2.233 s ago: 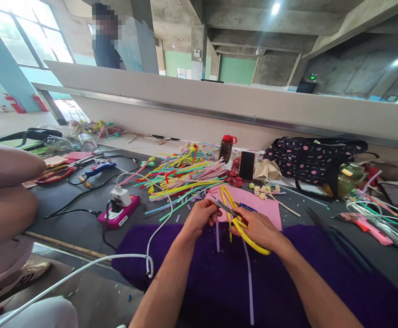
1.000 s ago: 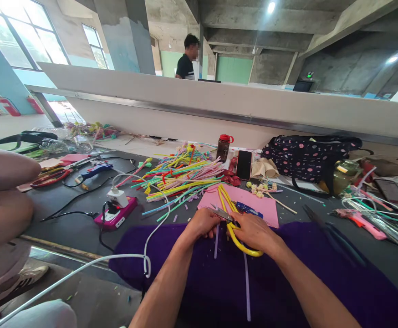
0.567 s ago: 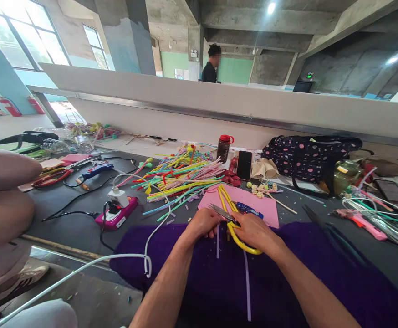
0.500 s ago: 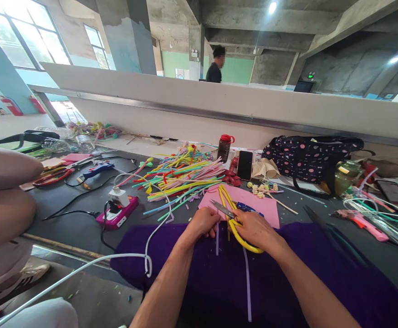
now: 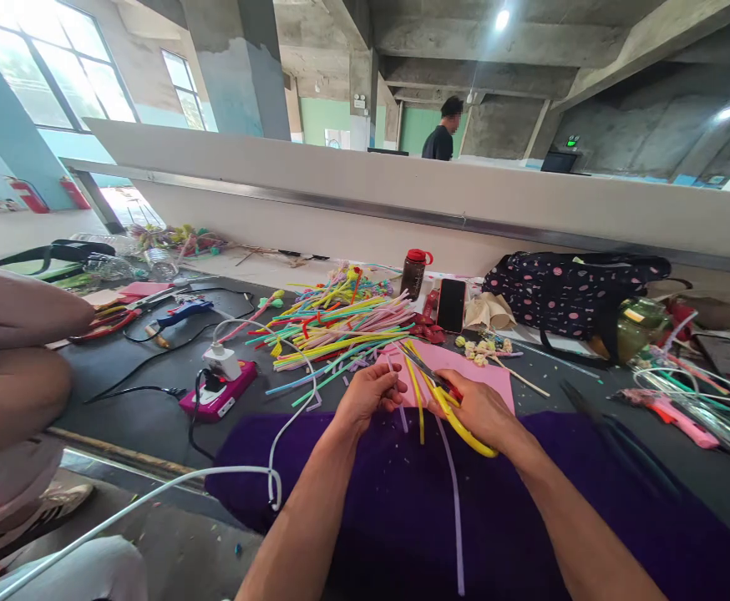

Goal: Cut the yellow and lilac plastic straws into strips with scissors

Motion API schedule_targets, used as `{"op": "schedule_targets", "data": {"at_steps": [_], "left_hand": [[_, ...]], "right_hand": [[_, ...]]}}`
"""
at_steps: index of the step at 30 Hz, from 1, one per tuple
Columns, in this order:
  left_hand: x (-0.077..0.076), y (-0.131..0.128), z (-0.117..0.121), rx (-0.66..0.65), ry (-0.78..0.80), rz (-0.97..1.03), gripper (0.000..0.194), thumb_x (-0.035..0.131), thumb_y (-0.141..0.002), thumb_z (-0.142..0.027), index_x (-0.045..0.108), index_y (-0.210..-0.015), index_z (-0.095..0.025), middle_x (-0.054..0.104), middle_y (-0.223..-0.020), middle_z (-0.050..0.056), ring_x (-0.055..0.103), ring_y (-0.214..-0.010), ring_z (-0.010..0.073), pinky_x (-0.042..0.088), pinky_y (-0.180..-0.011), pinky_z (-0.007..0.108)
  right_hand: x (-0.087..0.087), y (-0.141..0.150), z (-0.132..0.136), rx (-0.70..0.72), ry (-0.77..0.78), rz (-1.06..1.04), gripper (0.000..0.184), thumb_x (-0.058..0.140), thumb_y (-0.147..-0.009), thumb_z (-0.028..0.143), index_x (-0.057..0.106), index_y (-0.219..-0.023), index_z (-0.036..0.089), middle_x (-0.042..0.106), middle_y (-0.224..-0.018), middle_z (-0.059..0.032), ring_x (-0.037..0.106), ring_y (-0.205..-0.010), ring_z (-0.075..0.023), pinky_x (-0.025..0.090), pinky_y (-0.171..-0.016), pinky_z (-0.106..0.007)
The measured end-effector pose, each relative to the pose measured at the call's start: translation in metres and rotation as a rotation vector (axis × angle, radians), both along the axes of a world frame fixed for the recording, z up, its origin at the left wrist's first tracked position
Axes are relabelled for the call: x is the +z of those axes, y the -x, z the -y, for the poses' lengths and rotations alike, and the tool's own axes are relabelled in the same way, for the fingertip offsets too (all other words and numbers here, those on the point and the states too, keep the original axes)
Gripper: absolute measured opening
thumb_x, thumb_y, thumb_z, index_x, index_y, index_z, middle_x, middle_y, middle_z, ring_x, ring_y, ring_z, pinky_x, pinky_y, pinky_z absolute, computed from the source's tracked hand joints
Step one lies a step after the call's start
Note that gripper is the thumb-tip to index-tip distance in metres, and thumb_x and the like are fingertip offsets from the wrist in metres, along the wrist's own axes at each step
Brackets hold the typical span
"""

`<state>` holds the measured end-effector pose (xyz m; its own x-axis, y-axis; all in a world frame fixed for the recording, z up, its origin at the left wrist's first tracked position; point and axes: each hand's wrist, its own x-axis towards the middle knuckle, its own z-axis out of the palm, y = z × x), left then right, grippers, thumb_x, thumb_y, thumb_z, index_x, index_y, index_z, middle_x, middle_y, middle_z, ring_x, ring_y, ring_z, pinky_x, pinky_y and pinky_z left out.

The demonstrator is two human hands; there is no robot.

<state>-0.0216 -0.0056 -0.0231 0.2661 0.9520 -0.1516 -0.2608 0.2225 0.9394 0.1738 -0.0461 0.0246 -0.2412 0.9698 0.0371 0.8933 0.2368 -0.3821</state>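
Note:
My left hand is closed in a pinch on a short lavender pipe cleaner, whose lower end hangs below the fingers. In my right hand are scissors with yellow handles, their blades pointing up and left towards my left hand. A yellow pipe cleaner lies or hangs between the two hands; I cannot tell whether a hand holds it. Below the right hand a long lavender pipe cleaner trails over the dark purple cloth. Under the hands lies a pink sheet.
Behind my hands is a pile of coloured pipe cleaners. A red-capped bottle, a phone and a patterned bag stand beyond. A pink power strip and white cable are left; a pink glue gun is right. Someone's bare leg is close by.
The scissors have swung from across the left hand's fingertips to slightly right, their blades now angled more upward. The left hand has turned and lifted a little. A person in the background moved right.

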Motion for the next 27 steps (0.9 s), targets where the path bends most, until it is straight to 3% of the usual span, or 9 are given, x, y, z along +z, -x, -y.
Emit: {"op": "schedule_targets", "data": {"at_steps": [5, 11, 18, 27], "left_hand": [[0.0004, 0.0012, -0.0006, 0.013, 0.009, 0.004, 0.022, 0.064, -0.069, -0.030, 0.051, -0.074, -0.012, 0.065, -0.069, 0.006, 0.051, -0.040, 0.0048, 0.034, -0.033, 0.013], [0.0025, 0.0014, -0.0002, 0.062, -0.034, -0.048, 0.027, 0.066, -0.066, -0.035, 0.053, -0.070, -0.012, 0.064, -0.064, 0.003, 0.044, -0.034, 0.0023, 0.028, -0.030, 0.014], [-0.0005, -0.0012, 0.0002, 0.022, -0.074, -0.099, 0.021, 0.062, -0.067, -0.031, 0.052, -0.070, -0.012, 0.063, -0.060, 0.002, 0.042, -0.032, 0.0030, 0.027, -0.029, 0.014], [-0.0025, -0.0019, 0.0001, 0.016, -0.061, -0.200, 0.018, 0.059, -0.066, -0.029, 0.052, -0.066, -0.013, 0.061, -0.056, 0.001, 0.039, -0.031, 0.0027, 0.026, -0.029, 0.015]], "right_hand": [[0.0002, 0.0023, 0.0027, 0.044, 0.037, -0.052, 0.050, 0.053, -0.076, 0.048, 0.048, -0.121, 0.028, 0.067, -0.096, -0.0025, 0.062, -0.085, -0.0205, 0.039, -0.067, -0.025], [0.0001, 0.0061, 0.0072, 0.074, 0.050, -0.044, 0.052, 0.053, -0.074, 0.052, 0.048, -0.121, 0.029, 0.066, -0.088, -0.0011, 0.061, -0.077, -0.0197, 0.037, -0.061, -0.025], [-0.0059, 0.0068, 0.0067, 0.091, 0.053, -0.027, 0.055, 0.055, -0.073, 0.053, 0.047, -0.122, 0.029, 0.066, -0.096, -0.0025, 0.061, -0.082, -0.0202, 0.038, -0.065, -0.025], [-0.0052, 0.0092, 0.0071, 0.124, 0.077, -0.028, 0.047, 0.051, -0.077, 0.051, 0.051, -0.117, 0.026, 0.067, -0.091, -0.0033, 0.062, -0.079, -0.0195, 0.037, -0.063, -0.024]]}}
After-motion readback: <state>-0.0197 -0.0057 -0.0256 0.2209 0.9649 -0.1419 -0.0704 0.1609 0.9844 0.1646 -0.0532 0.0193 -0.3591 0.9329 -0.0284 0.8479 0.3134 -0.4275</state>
